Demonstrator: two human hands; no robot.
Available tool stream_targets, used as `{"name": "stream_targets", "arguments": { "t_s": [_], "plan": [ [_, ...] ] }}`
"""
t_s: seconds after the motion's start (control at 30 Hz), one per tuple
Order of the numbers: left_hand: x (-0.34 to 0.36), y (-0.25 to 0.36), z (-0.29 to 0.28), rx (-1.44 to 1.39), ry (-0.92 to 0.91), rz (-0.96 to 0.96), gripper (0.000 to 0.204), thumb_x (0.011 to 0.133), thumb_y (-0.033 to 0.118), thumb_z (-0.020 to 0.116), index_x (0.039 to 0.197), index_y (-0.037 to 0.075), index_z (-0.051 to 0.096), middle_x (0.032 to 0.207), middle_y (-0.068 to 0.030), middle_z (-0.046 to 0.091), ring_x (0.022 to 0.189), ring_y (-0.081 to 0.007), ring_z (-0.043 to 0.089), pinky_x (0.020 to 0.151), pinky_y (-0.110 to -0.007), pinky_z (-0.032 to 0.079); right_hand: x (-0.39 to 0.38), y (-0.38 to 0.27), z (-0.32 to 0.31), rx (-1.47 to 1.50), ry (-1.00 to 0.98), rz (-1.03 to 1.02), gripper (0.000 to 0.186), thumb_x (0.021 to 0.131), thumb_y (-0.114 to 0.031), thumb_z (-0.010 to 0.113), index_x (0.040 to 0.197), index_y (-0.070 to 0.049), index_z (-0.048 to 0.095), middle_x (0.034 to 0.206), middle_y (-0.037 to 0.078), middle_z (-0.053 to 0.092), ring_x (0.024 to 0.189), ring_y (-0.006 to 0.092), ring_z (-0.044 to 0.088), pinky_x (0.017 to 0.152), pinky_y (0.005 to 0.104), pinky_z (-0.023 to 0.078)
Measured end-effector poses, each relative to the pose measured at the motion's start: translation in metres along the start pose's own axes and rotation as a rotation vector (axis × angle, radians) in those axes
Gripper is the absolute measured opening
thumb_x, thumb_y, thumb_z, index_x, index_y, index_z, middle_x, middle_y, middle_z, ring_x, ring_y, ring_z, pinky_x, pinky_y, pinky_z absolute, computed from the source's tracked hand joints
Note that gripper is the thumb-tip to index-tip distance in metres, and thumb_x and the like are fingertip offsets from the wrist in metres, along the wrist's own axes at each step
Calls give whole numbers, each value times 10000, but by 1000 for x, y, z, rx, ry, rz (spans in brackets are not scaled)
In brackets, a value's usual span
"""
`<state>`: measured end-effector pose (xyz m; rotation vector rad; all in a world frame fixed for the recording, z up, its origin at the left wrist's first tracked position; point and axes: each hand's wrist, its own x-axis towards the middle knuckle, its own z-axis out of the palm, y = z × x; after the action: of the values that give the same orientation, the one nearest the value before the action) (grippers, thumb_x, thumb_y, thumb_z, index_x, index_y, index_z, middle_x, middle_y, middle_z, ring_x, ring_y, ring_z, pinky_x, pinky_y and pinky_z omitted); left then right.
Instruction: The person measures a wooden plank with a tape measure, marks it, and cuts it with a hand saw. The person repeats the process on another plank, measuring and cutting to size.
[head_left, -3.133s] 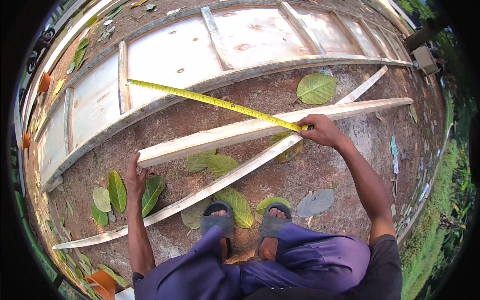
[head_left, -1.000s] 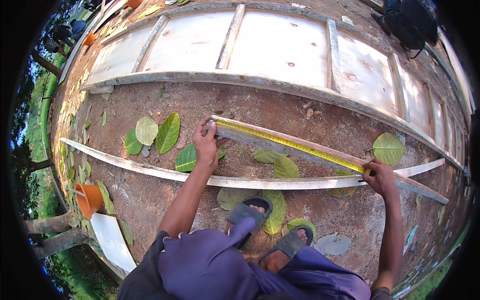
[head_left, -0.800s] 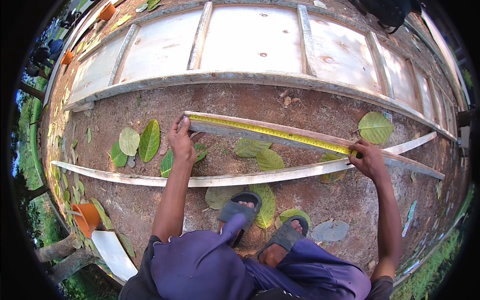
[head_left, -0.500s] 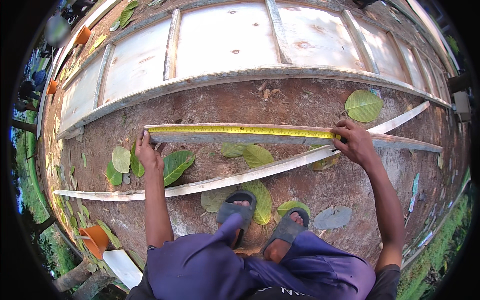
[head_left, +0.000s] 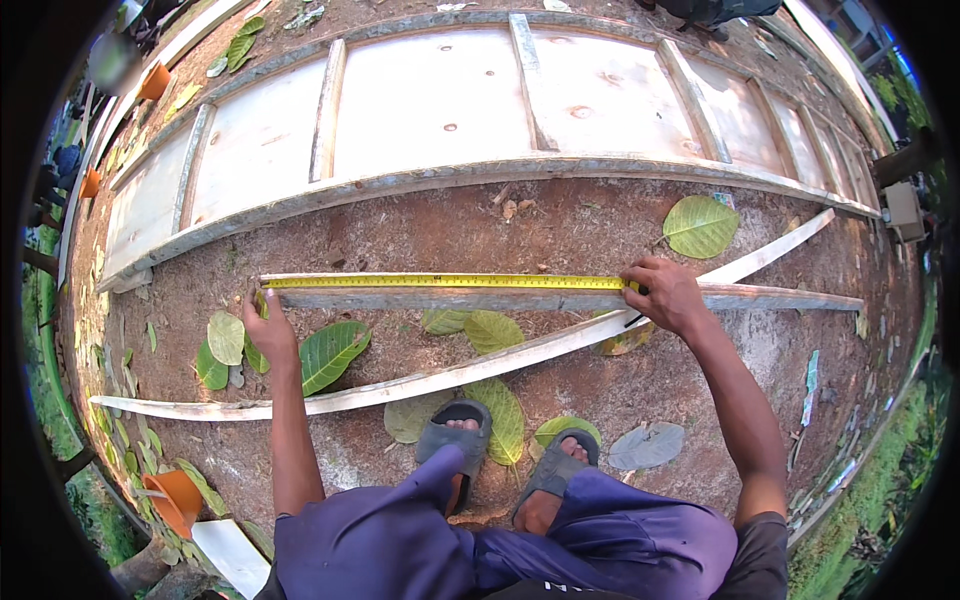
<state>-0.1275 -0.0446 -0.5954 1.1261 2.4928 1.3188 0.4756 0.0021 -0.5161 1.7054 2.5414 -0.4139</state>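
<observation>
A yellow tape measure (head_left: pixel 440 281) is pulled out along a long narrow wooden batten (head_left: pixel 450 298) on the ground before me. My left hand (head_left: pixel 270 330) pinches the tape's end at the batten's left end, with the thumb on top. Farther right, my right hand (head_left: pixel 665 293) closes round the tape measure's case, which its fingers mostly hide, and rests by the batten. A second, pale wooden strip (head_left: pixel 440 381) lies slantwise, nearer me at the left and crossing the batten just beyond my right hand.
A long panel (head_left: pixel 430 110) with a wooden frame and cross-bars lies beyond the batten. Large leaves (head_left: pixel 700 226) are scattered on the brown dirt. My sandalled feet (head_left: pixel 455 435) stand close to the strip. An orange pot (head_left: pixel 174 500) lies at the lower left, beside a white board (head_left: pixel 230 553).
The whole view has shifted a little, so things sit slightly lower and more to the left. Both hands keep their hold on the tape; its right side lies a bit flatter along the batten.
</observation>
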Motion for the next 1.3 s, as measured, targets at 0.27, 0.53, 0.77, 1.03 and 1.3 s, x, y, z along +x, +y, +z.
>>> {"name": "stream_targets", "arguments": {
  "t_s": [0.27, 0.53, 0.77, 1.03, 1.3],
  "plan": [
    [-122, 133, 48, -66, -377, 685, 239, 925, 87, 694, 1147, 1, 672, 1231, -179, 663, 1302, -375, 571, 1191, -532, 360, -2, 1, 2, 6, 62, -21, 246, 913, -284, 676, 1094, -140, 763, 1064, 56, 714, 964, 267, 712, 826, 425, 582],
    [-181, 178, 109, -121, -599, 932, 172, 886, 114, 721, 1043, 45, 717, 1163, -104, 699, 1213, -314, 620, 1165, -621, 340, -4, 3, 9, 8, 75, -12, 264, 922, -302, 664, 1104, -139, 765, 1079, 70, 719, 975, 278, 710, 845, 434, 580],
    [-194, 181, 125, -129, -548, 896, 106, 869, 84, 740, 965, 38, 743, 1079, -81, 721, 1082, -284, 655, 1150, -603, 367, -3, -1, 6, 27, 84, 4, 251, 911, -289, 653, 1063, -133, 779, 1063, 75, 729, 972, 287, 720, 839, 441, 583],
    [-199, 180, 127, -151, -538, 888, 84, 846, 73, 752, 917, 30, 739, 1050, -89, 712, 1060, -286, 652, 1128, -612, 381, -4, 0, 7, 33, 69, 24, 271, 915, -313, 627, 1047, -131, 778, 1016, 84, 717, 922, 294, 718, 799, 450, 581],
    [-200, 181, 128, -145, -537, 874, 82, 841, 85, 743, 894, 26, 724, 1031, -100, 700, 1045, -301, 644, 1130, -617, 372, -2, -4, 2, 37, 23, 49, 273, 940, -313, 610, 1066, -138, 777, 1046, 82, 713, 947, 273, 716, 826, 436, 582]
  ]
}}
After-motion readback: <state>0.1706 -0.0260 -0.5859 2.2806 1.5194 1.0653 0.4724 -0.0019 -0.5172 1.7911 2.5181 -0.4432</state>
